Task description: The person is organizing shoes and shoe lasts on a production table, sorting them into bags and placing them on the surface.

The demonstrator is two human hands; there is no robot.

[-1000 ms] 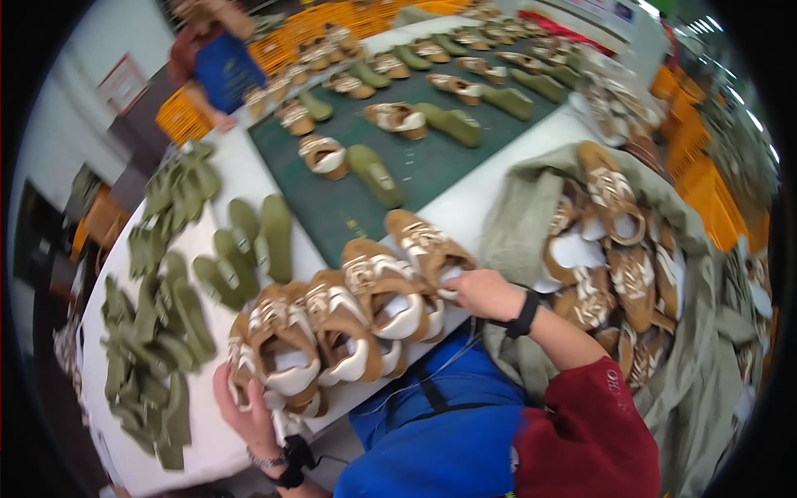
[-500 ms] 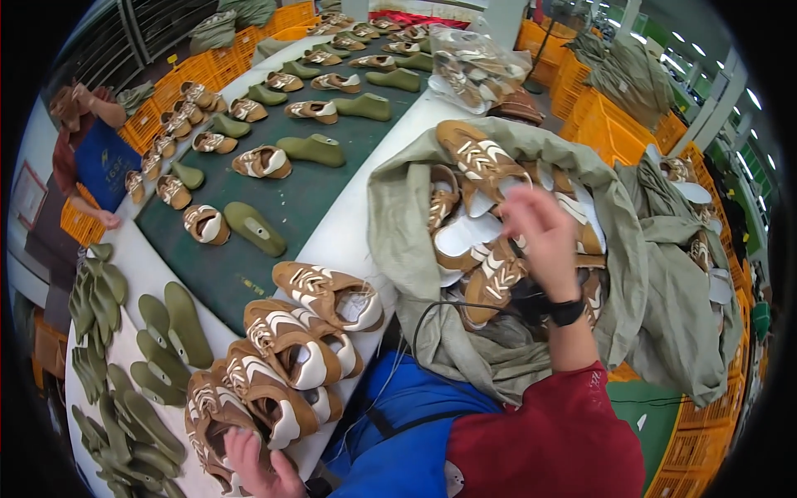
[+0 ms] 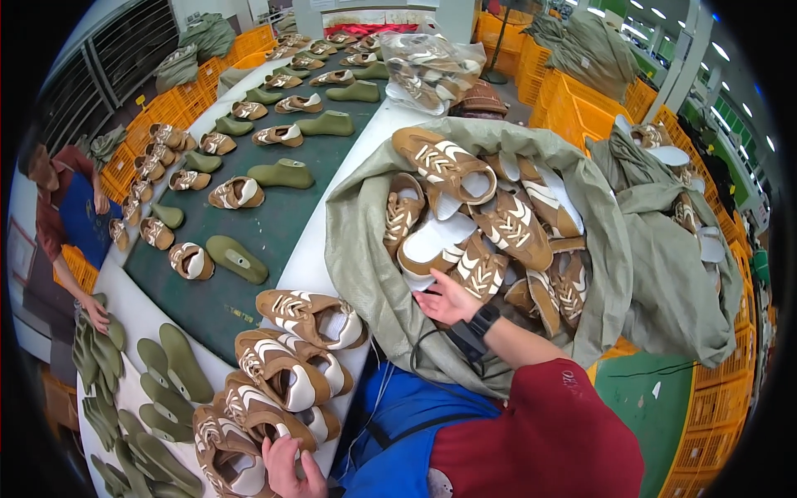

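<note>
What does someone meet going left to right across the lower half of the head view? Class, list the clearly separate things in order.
Green shoe forms → near row of brown shoes → wearer's right hand → dark red sleeve → green floor → stacked orange crates.

From afar I'm viewing a grey-green cloth sack [image 3: 353, 192] right of the white table [image 3: 320, 249], brown-and-white laced shoes [image 3: 516, 226] lying in it — more shoes [image 3: 264, 358] are lining the table's near edge, green foot-shaped lasts [image 3: 186, 363] lying left of them.
</note>
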